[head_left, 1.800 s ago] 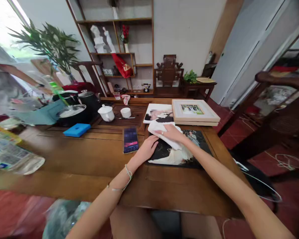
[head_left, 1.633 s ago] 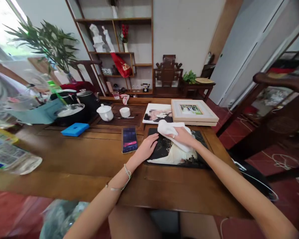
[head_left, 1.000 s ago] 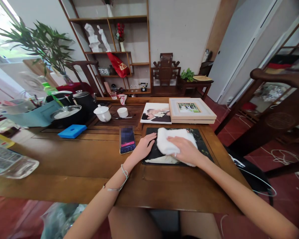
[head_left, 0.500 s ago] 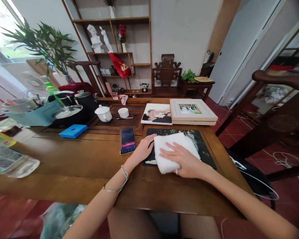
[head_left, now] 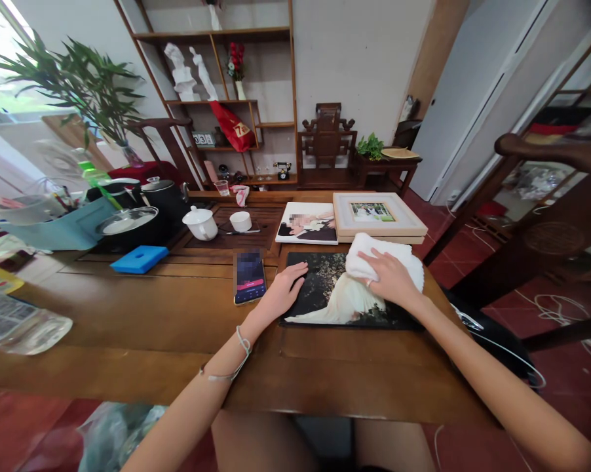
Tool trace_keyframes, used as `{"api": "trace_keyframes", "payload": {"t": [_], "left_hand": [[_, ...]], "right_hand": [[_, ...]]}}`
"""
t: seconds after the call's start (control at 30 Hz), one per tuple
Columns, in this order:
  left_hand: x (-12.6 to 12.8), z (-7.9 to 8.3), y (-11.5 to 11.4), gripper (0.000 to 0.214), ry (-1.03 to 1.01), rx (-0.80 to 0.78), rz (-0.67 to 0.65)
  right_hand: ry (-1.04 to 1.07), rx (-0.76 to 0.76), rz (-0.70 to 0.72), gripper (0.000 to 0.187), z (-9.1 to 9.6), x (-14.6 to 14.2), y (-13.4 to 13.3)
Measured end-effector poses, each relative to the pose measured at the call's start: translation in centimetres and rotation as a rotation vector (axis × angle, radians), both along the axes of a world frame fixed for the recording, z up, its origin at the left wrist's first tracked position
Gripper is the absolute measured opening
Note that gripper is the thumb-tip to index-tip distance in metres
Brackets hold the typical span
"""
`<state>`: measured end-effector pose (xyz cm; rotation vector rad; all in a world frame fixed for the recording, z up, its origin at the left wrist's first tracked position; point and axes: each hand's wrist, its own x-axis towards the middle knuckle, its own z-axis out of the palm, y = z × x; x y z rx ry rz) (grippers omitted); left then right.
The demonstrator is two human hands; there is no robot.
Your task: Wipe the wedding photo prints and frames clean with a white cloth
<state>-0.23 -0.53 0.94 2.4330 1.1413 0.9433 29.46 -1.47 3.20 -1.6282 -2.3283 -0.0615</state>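
A dark photo panel (head_left: 320, 288) showing a white gown lies flat on the wooden table in front of me. My left hand (head_left: 288, 288) rests at its left edge, fingers stretched out over the border and holding nothing. On the panel's upper right part, my right hand (head_left: 391, 275) presses down a folded white towel (head_left: 362, 252), fingers spread across the cloth. The towel and that hand hide the panel's upper right area. Just left of my left hand lies a phone (head_left: 250, 275) with its screen lit.
Behind the panel lie a white photo board (head_left: 305, 229) and a pale framed picture (head_left: 379, 223). A lidded white teapot (head_left: 200, 224), a small white cup (head_left: 240, 221) and a blue block (head_left: 139, 259) stand left. A clear bottle (head_left: 25, 324) lies far left; a dark chair (head_left: 531, 242) stands right.
My right hand has slid the towel up and to the right across the panel, uncovering the white gown. My left hand stays at the left edge.
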Motion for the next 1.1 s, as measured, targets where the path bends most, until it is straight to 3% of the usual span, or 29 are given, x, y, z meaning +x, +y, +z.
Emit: {"api": "trace_keyframes", "payload": {"t": [0.13, 0.27, 0.37, 0.47, 0.57, 0.67, 0.77, 0.83, 0.93, 1.0, 1.1], "left_hand": [[0.0, 0.0, 0.0, 0.033, -0.002, -0.009, 0.006], [0.0, 0.2, 0.0, 0.036, 0.003, -0.030, -0.024], [-0.1, 0.1, 0.0, 0.039, 0.016, -0.036, -0.027], [-0.1, -0.2, 0.1, 0.036, 0.017, -0.029, -0.008], [0.0, -0.4, 0.1, 0.034, 0.005, -0.018, 0.002], [0.0, -0.5, 0.1, 0.034, 0.004, -0.017, 0.006], [0.0, -0.6, 0.1, 0.034, 0.000, -0.007, 0.010], [0.0, -0.8, 0.2, 0.033, -0.013, 0.009, 0.014], [0.1, -1.2, 0.3, 0.033, -0.018, 0.026, 0.020], [0.2, -1.2, 0.3, 0.033, -0.007, 0.025, 0.022], [0.2, -0.8, 0.3, 0.034, 0.009, 0.011, 0.009]], "right_hand": [[-0.019, -0.049, 0.172, 0.059, 0.7, -4.5, -1.3], [0.000, -0.166, 0.378, 0.067, 1.3, -7.9, -4.3], [0.031, -0.201, 0.563, 0.077, 1.2, -7.7, -7.2], [0.029, -0.225, 0.681, 0.085, 0.9, -4.8, -9.2], [0.042, -0.184, 0.614, 0.081, 0.4, -0.5, -9.9], [0.076, -0.081, 0.403, 0.069, -0.4, 3.7, -9.3], [0.099, -0.023, 0.236, 0.063, -0.9, 5.6, -7.7], [0.081, -0.015, 0.162, 0.062, -0.8, 5.0, -6.5], [0.017, -0.028, 0.113, 0.064, -0.1, 1.3, -5.2], [-0.002, -0.056, 0.149, 0.067, 0.4, -2.2, -5.0], [0.008, -0.100, 0.314, 0.070, 0.8, -6.5, -5.6]]}}
